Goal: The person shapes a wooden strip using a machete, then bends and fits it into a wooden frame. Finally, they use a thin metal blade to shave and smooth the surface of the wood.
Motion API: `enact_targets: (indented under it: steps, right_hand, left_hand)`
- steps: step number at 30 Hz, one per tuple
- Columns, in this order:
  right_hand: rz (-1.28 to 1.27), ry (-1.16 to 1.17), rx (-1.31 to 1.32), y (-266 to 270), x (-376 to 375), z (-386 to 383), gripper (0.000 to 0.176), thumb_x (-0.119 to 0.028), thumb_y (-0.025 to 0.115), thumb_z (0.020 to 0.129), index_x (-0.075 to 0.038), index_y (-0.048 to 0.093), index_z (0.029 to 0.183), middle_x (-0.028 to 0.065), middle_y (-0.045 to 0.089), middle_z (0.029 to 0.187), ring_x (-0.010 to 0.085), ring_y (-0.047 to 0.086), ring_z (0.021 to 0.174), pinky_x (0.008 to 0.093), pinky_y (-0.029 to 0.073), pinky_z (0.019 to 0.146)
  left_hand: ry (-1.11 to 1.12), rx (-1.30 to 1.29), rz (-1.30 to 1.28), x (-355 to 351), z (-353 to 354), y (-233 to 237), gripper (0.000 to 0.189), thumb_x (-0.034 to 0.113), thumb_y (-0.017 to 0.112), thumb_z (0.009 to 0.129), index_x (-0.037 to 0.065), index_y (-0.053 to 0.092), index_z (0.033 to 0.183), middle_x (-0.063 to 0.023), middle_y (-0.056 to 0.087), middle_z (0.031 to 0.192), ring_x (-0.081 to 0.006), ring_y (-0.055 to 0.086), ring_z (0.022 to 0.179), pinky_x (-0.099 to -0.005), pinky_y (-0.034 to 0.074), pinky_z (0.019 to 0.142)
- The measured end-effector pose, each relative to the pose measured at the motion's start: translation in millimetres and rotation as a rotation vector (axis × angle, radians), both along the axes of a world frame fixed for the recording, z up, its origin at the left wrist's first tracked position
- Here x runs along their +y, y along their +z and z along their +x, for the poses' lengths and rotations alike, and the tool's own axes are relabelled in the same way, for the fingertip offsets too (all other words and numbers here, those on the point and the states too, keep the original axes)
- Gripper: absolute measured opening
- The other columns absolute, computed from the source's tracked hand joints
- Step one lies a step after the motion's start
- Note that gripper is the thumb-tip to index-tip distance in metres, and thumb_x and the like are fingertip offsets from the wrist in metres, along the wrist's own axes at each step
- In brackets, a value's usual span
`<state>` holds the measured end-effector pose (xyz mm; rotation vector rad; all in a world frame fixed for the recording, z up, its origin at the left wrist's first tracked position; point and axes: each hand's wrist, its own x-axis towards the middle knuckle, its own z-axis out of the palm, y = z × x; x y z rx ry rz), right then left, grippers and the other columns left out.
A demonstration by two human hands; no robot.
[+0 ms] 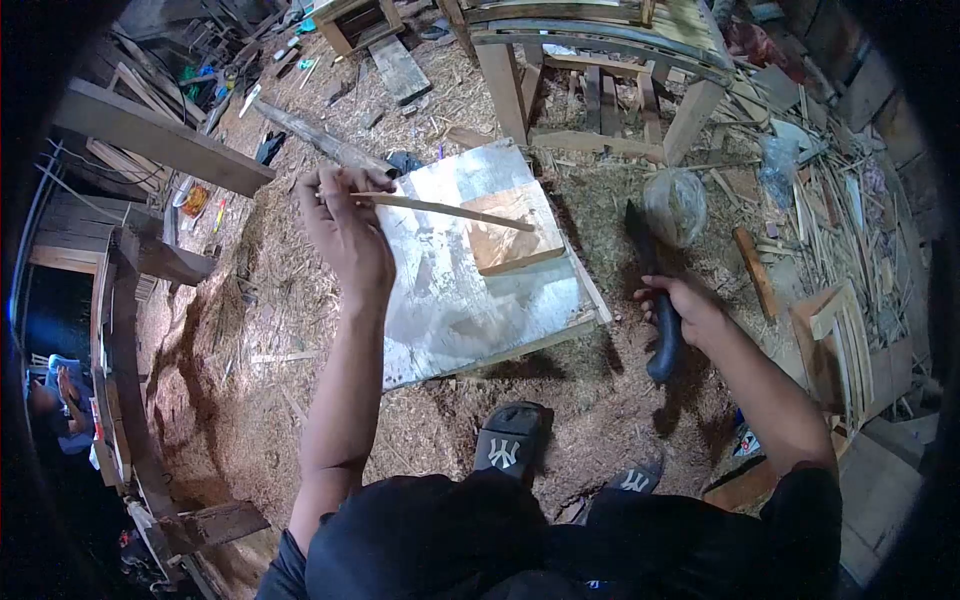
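My left hand point(347, 225) pinches one end of a thin wooden stick point(450, 209). The stick's other end reaches over a wooden block point(510, 240), apparently close to its top or touching it. That block lies on a low board point(440, 310) with a worn, whitish surface. Off the board's right side, my right hand point(685, 312) is wrapped round the dark handle of a machete-like knife point(662, 335). Its dark blade points away from me, up and slightly left, above the shavings.
Wood shavings point(570, 410) cover the floor. A clear plastic bag point(675, 207) lies beyond the knife, and a wooden frame point(600, 142) stands at the back. Timber beams point(165, 140) flank the left. Scrap strips point(850, 230) pile up at right. Another person point(68, 400) is at far left.
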<state>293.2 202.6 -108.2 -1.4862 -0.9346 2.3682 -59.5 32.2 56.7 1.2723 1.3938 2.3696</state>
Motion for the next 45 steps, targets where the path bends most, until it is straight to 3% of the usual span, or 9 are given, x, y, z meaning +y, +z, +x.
enact_targets:
  steps: [12, 21, 23, 26, 29, 31, 35, 39, 45]
  right_hand:
    - [-0.253, -0.006, 0.009, -20.8, -14.9, 20.1, 0.049, -0.05, 0.067, 0.09, -0.015, 0.048, 0.117, 0.0086, 0.065, 0.081, 0.0134, 0.053, 0.052, 0.0286, 0.047, 0.046]
    - [0.063, -0.01, -0.082, 31.9, -41.3, 9.0, 0.042, -0.05, 0.055, 0.099, -0.018, 0.048, 0.124, 0.0014, 0.051, 0.069, 0.0094, 0.045, 0.045, 0.0247, 0.039, 0.04]
    - [0.334, 0.113, -0.006, 57.5, -49.6, 3.3, 0.051, -0.041, 0.047, 0.105, -0.028, 0.031, 0.151, 0.0007, 0.05, 0.068, 0.0079, 0.045, 0.045, 0.0241, 0.041, 0.041]
    - [0.644, 0.272, 0.072, 98.2, -64.4, -7.3, 0.058, -0.033, 0.042, 0.107, -0.034, 0.014, 0.158, 0.0004, 0.049, 0.069, 0.0067, 0.045, 0.046, 0.024, 0.043, 0.042]
    - [0.739, 0.391, 0.142, 119.7, -74.5, -16.7, 0.054, -0.025, 0.04, 0.108, -0.03, 0.021, 0.158, 0.0021, 0.054, 0.075, 0.0063, 0.049, 0.055, 0.0239, 0.048, 0.052]
    - [0.76, 0.449, 0.232, 120.5, -82.0, -23.4, 0.053, -0.016, 0.043, 0.106, -0.027, 0.028, 0.156, 0.0082, 0.068, 0.101, 0.0092, 0.057, 0.069, 0.0254, 0.051, 0.067]
    - [0.719, 0.528, 0.119, 132.7, -94.0, -39.8, 0.055, -0.015, 0.043, 0.105, -0.026, 0.028, 0.156, 0.0125, 0.063, 0.132, 0.0103, 0.058, 0.067, 0.0304, 0.053, 0.068]
    - [0.894, 0.466, 0.192, 118.1, -102.9, -52.4, 0.054, -0.02, 0.045, 0.105, -0.026, 0.029, 0.156, 0.014, 0.071, 0.106, 0.0118, 0.056, 0.063, 0.0313, 0.053, 0.068]
    - [1.076, 0.402, 0.175, 100.1, -116.3, -60.5, 0.053, -0.017, 0.046, 0.103, -0.018, 0.033, 0.154, 0.0197, 0.064, 0.128, 0.0229, 0.069, 0.069, 0.0362, 0.054, 0.069]
  left_hand:
    - [-0.622, -0.213, 0.01, 0.7, 38.4, 7.2, 0.088, 0.094, 0.02, 0.079, 0.01, 0.036, 0.062, -0.0022, 0.034, 0.056, -0.0168, 0.032, 0.051, -0.0327, 0.034, 0.062]
    - [-0.544, -0.329, 0.108, -12.4, 45.0, -2.4, 0.09, 0.096, 0.015, 0.076, 0.011, 0.03, 0.052, -0.0025, 0.03, 0.046, -0.0174, 0.026, 0.041, -0.0328, 0.028, 0.053]
    - [-0.554, -0.319, 0.118, -17.0, 46.1, -2.5, 0.09, 0.097, 0.015, 0.075, 0.011, 0.03, 0.052, -0.0026, 0.031, 0.047, -0.0178, 0.027, 0.042, -0.0336, 0.028, 0.053]
    - [-0.591, -0.319, 0.149, -23.7, 48.3, -6.0, 0.092, 0.099, 0.016, 0.071, 0.01, 0.03, 0.055, -0.0028, 0.033, 0.049, -0.018, 0.028, 0.046, -0.0353, 0.029, 0.055]
    - [-0.566, -0.192, 0.109, -27.1, 51.0, -8.7, 0.094, 0.101, 0.017, 0.07, 0.008, 0.032, 0.057, -0.0022, 0.032, 0.05, -0.0173, 0.028, 0.047, -0.0357, 0.029, 0.056]
    - [-0.558, -0.107, 0.125, -25.6, 55.3, -7.3, 0.09, 0.097, 0.028, 0.073, 0.008, 0.034, 0.059, -0.0017, 0.033, 0.051, -0.0166, 0.029, 0.048, -0.0349, 0.029, 0.055]
    - [-0.452, 0.018, -0.009, -30.4, 53.8, -14.5, 0.069, 0.075, 0.045, 0.09, 0.013, 0.034, 0.063, 0.0015, 0.03, 0.053, -0.0145, 0.027, 0.048, -0.0355, 0.03, 0.055]
    - [-0.365, -0.087, -0.079, -31.5, 64.7, 0.8, 0.049, 0.045, 0.041, 0.105, 0.016, 0.034, 0.066, 0.0017, 0.025, 0.051, -0.0126, 0.021, 0.043, -0.0328, 0.029, 0.054]
    - [-0.317, -0.291, -0.009, -25.6, 64.1, 2.1, 0.051, 0.036, 0.04, 0.107, 0.011, 0.034, 0.063, 0.0003, 0.025, 0.048, -0.0121, 0.022, 0.041, -0.0317, 0.028, 0.048]
